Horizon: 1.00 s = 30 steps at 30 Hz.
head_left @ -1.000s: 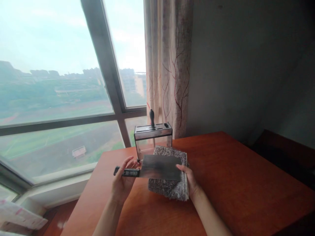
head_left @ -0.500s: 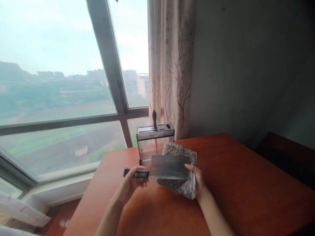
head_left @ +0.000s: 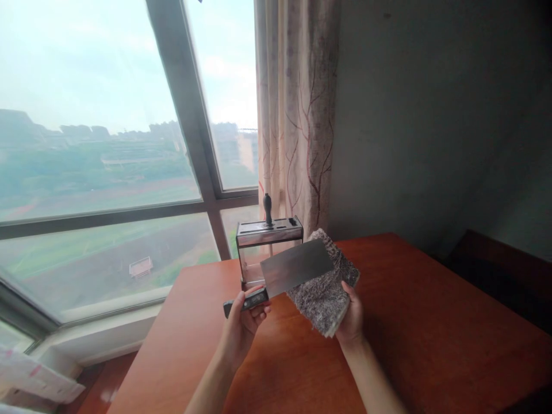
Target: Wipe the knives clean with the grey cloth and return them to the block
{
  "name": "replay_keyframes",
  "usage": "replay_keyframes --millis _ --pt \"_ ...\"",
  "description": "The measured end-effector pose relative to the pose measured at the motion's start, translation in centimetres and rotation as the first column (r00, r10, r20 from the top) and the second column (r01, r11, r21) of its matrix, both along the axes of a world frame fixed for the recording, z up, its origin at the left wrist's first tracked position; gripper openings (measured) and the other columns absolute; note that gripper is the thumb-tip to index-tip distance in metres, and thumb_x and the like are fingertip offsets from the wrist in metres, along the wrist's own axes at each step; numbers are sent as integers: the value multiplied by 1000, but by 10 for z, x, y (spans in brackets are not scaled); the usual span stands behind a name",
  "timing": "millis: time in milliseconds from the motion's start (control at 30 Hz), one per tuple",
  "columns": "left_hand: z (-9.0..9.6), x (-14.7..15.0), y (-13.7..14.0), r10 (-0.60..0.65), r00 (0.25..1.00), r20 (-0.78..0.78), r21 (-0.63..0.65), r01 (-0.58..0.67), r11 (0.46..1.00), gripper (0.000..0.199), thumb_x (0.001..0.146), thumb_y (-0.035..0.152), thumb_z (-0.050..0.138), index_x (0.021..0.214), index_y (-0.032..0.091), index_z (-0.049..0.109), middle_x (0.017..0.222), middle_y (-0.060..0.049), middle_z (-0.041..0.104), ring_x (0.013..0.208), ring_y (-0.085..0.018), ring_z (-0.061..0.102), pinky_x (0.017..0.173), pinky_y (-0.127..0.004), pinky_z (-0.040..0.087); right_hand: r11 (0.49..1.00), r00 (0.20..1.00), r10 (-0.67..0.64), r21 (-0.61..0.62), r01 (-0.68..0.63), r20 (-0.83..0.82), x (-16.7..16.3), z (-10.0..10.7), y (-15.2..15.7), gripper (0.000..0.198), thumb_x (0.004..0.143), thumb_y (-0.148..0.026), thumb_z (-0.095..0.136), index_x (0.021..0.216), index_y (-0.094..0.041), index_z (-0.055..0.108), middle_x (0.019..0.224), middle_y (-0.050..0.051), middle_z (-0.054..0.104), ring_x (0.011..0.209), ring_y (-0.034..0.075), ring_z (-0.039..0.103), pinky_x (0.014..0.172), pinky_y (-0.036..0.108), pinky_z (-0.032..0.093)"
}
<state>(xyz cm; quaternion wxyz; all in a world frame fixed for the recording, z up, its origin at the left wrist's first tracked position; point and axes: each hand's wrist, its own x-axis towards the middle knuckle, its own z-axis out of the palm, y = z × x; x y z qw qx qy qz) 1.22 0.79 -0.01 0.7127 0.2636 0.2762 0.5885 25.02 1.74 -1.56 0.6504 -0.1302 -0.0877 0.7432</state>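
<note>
My left hand (head_left: 242,328) is closed around the black handle of a cleaver (head_left: 293,267), its broad grey blade pointing right and tilted upward. The blade's right part lies in front of a fluffy grey cloth (head_left: 321,302). My right hand (head_left: 351,313) grips that cloth by its right side, thumb on the front; the other fingers are hidden behind it. Past the blade stands a knife block (head_left: 271,230) with clear sides and a slotted top. One black-handled tool (head_left: 267,210) stands upright in it.
The reddish-brown wooden table (head_left: 414,322) stretches under both hands and off to the right. Behind it hang a patterned curtain (head_left: 310,126) and a grey wall. A framed window (head_left: 207,198) fills the left, with a sill (head_left: 107,339) below.
The cleaver has turned from level to tilted, its tip end raised. My right thumb has come off the blade, and the cloth has rotated and shifted slightly right.
</note>
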Motion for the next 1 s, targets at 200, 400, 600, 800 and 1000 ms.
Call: replay_keyframes --millis 200,400,600,800,1000 --pt "-6 22 -5 84 995 63 -71 -79 994 34 82 39 62 102 12 67 76 -10 71 65 -16 65 61 -22 50 1000 1000 8 -19 -8 -16 -8 -1 -3 30 79 -35 56 105 -24 68 107 5 72 103 30 64 91 52 47" --pt "-6 28 -8 114 992 54 -101 -108 989 28 80 39 64 95 16 65 72 -8 71 62 -16 66 57 -22 50 995 995 100 -14 -100 0 -28 -1 -10 34 75 -33 55 104 -19 67 99 9 73 98 31 65 86 52 49" --pt "-3 32 -14 51 999 -11 -62 -52 997 28 78 42 66 92 18 63 70 -6 71 60 -16 66 60 -23 50 975 977 192 97 -201 91 -43 7 -15 41 72 -33 53 108 -17 64 95 11 73 93 32 66 81 51 50" --pt "-6 34 -15 18 999 -29 -60 -20 998 27 78 40 66 92 18 63 74 -7 71 66 -17 67 63 -26 50 975 968 194 78 -209 158 -44 8 -15 39 71 -35 55 101 -13 67 92 13 73 90 33 66 78 49 51" --pt "-8 32 -14 -6 1000 -23 -73 4 997 28 77 40 66 93 17 63 74 -7 72 64 -18 67 65 -27 51 984 977 158 65 -169 146 -40 9 -13 38 72 -29 54 105 -15 67 92 11 74 92 32 67 79 49 52"
